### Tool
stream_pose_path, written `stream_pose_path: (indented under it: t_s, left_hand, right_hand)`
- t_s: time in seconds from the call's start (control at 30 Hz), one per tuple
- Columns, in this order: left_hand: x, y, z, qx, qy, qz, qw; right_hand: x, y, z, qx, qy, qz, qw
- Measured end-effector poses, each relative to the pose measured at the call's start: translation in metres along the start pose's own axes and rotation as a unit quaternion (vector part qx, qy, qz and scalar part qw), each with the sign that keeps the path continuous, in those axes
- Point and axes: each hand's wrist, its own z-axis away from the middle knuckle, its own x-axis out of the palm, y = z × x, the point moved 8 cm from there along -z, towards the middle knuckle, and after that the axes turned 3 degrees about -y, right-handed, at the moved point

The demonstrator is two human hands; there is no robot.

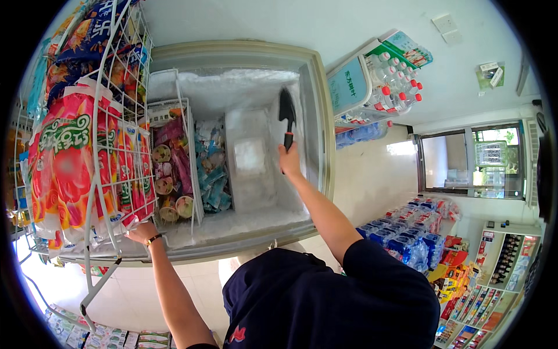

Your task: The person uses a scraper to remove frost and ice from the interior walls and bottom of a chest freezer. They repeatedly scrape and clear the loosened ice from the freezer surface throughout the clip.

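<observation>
My right hand (290, 159) grips the dark handle of a black hand trowel (286, 109). Its blade points away from me, close to the frosted right wall (298, 118) of an open chest freezer (320, 144); whether it touches the ice I cannot tell. Thick white frost coats the inner walls and a raised step (249, 155) in the floor. My left hand (144, 232) rests at the freezer's front rim, by the lower corner of a white wire rack (144, 174). Its fingers are partly hidden, so I cannot tell if they hold anything.
Bagged snacks (65, 161) fill the rack at left. Inside the freezer, a wire basket (192, 161) holds ice cream cups (185, 206), beside blue-wrapped packets (211, 170). Bottled drinks (392, 83) stand beyond the right rim. Shrink-wrapped bottle packs (401, 235) are stacked on the floor at right.
</observation>
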Motion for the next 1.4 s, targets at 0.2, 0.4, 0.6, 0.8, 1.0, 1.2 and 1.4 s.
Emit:
stream_pose_path:
  t_s: [0.2, 0.4, 0.6, 0.8, 1.0, 1.2, 1.4]
  left_hand:
    - [-0.009, 0.004, 0.005, 0.040, 0.124, 0.031, 0.991]
    - [-0.013, 0.006, 0.004, 0.022, 0.062, -0.005, 0.998]
    - [-0.015, -0.001, 0.010, 0.034, 0.140, 0.100, 0.984]
    - [-0.028, 0.012, 0.004, 0.058, 0.168, 0.136, 0.975]
    - [-0.027, 0.007, 0.006, 0.032, 0.190, 0.120, 0.974]
    - [-0.005, 0.002, 0.004, -0.028, 0.068, 0.148, 0.986]
    - [0.003, -0.006, 0.006, -0.032, 0.052, 0.147, 0.987]
  right_hand:
    - [-0.004, -0.035, 0.004, 0.002, -0.042, 0.052, 0.998]
    - [-0.005, 0.036, 0.034, 0.209, -0.104, -0.025, 0.972]
    - [-0.034, 0.004, 0.056, 0.114, -0.067, -0.026, 0.991]
    - [-0.026, 0.079, 0.031, 0.019, -0.016, 0.120, 0.992]
    - [-0.014, 0.029, 0.006, 0.249, -0.135, -0.130, 0.950]
    - [-0.040, 0.003, 0.026, 0.147, -0.074, -0.049, 0.985]
    - [-0.035, 0.013, 0.054, 0.154, -0.102, -0.020, 0.983]
